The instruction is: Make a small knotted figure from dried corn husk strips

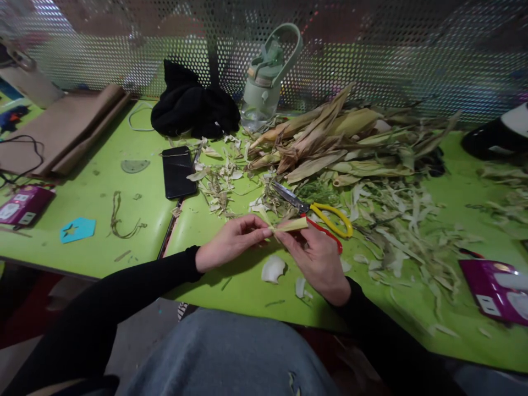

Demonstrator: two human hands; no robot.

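Husk strip [293, 224] is being pinched by left hand [233, 242] and right hand [322, 264] near the worktop's [243, 294] front edge; water bottle [260, 94], contents unclear, is standing near the far edge.

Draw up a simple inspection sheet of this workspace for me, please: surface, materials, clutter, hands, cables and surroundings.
Surface: bright green table, with a seam left of the left hand.
Materials: pale husk strip in the fingers; heap of dried corn husks beyond; scissors with one yellow and one red handle, partly behind the right hand.
Clutter: shredded husk scraps, black phone, protractor, blue paper piece with a star.
Hands: both bare, pinching the strip close together.
Cables: thin black cord at far left; whether it is plugged in cannot be seen.
Surroundings: perforated screen behind the table; green-lidded bottle before it.
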